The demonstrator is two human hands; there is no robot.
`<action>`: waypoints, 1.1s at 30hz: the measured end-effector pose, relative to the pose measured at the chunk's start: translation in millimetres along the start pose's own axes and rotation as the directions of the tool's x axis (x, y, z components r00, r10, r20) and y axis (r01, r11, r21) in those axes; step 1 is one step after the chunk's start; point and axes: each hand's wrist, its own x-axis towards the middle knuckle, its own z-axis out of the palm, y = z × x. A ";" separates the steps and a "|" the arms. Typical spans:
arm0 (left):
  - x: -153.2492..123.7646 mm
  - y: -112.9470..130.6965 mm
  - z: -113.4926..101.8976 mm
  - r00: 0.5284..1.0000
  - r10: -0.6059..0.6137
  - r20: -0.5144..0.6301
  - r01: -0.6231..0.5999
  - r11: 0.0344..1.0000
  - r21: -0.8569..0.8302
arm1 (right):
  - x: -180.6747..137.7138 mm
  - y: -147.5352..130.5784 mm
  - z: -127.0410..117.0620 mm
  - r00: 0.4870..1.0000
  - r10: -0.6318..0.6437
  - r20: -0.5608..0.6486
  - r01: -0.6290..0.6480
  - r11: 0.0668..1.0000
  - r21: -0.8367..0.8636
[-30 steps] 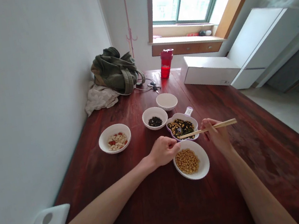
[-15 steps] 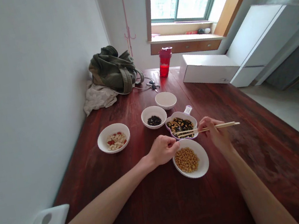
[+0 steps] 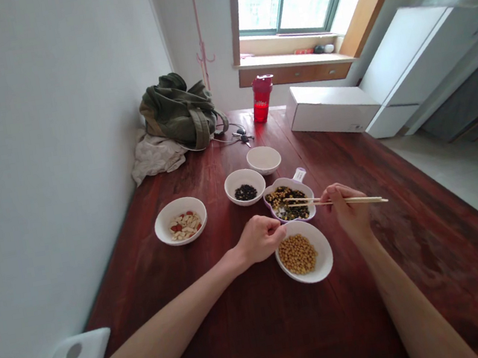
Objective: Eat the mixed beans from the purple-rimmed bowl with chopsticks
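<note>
My right hand point(image 3: 346, 204) is closed round a pair of wooden chopsticks point(image 3: 362, 200). Their tips reach into a white, purple-edged dish with a short handle point(image 3: 300, 175), among mixed yellow and black beans point(image 3: 296, 209). Nearer to me stands a white bowl point(image 3: 324, 256) of yellow soybeans point(image 3: 297, 254). At its upper left rim my left hand point(image 3: 262, 238) is closed, thumb and fingers on the rim. Beyond the left hand, a white bowl point(image 3: 232, 187) holds a few black beans point(image 3: 245, 192). Whether the chopsticks grip a bean is too small to tell.
On the left stands a white bowl point(image 3: 161, 223) of pale and reddish nut-like pieces. Another white bowl point(image 3: 264, 158) sits behind the dish. Farther back are a green bag point(image 3: 177, 113), keys point(image 3: 243, 136), a red bottle point(image 3: 263, 101) and a white box point(image 3: 330, 108).
The chopstick tips have risen slightly and shifted right within the dish, and the chopsticks now slant more. A pale patch of the dish's bottom shows. My left hand stays at the bowl.
</note>
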 end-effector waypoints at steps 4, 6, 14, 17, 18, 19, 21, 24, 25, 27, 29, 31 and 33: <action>-0.4 1.2 -0.3 1.000 -0.003 0.011 0.003 1.000 0.006 | -4.4 -8.6 12.6 0.988 -0.065 0.143 0.066 0.998 -0.002; -0.4 1.0 -0.2 1.000 -0.004 0.014 0.004 1.000 0.013 | -5.4 -10.9 20.1 0.972 -0.102 0.213 0.107 0.994 -0.014; -0.1 -0.8 0.2 1.000 0.003 0.011 -0.003 1.000 0.018 | 1.7 2.6 1.1 0.996 -0.084 -0.036 0.079 0.991 -0.108; -0.1 -0.3 0.2 1.000 0.003 0.009 -0.003 1.000 0.015 | 4.6 6.1 -5.3 0.995 -0.080 -0.063 0.073 0.991 -0.112; -0.1 -0.3 0.3 1.000 0.000 0.008 0.000 1.000 0.015 | 5.1 7.4 -4.4 0.996 -0.087 -0.035 0.082 0.989 -0.121; -0.2 -0.4 0.4 1.000 -0.005 0.007 0.005 1.000 0.013 | 5.3 9.1 -2.3 0.996 -0.092 -0.004 0.091 0.988 -0.128; -0.1 -1.0 0.9 1.000 -0.017 0.003 0.017 1.000 0.011 | 5.2 13.6 3.9 0.994 -0.089 0.066 0.097 0.988 -0.122; -0.2 -1.8 1.3 0.999 -0.033 -0.002 0.033 0.999 0.004 | 4.8 20.5 11.0 0.989 -0.053 0.137 0.061 0.997 -0.055; -0.3 -1.9 1.4 0.999 -0.038 -0.001 0.038 0.999 0.002 | 4.7 22.2 11.6 0.989 -0.038 0.145 0.042 0.999 -0.024; -0.6 -1.7 1.0 0.999 -0.048 0.005 0.048 0.999 0.002 | 4.9 24.4 10.1 0.993 -0.005 0.120 0.000 0.999 0.036; -0.9 -1.3 0.3 0.998 -0.055 0.006 0.055 0.998 0.007 | 5.5 25.9 7.3 0.999 0.037 0.034 -0.040 0.996 0.082; -1.1 -1.2 -0.6 0.998 -0.059 0.007 0.059 0.998 0.008 | 6.1 27.5 5.8 0.994 0.075 -0.086 -0.066 0.992 0.103; -0.9 -1.5 -1.4 0.998 -0.055 0.006 0.055 0.998 0.009 | 6.1 28.5 7.7 0.982 0.085 -0.166 -0.069 0.993 0.099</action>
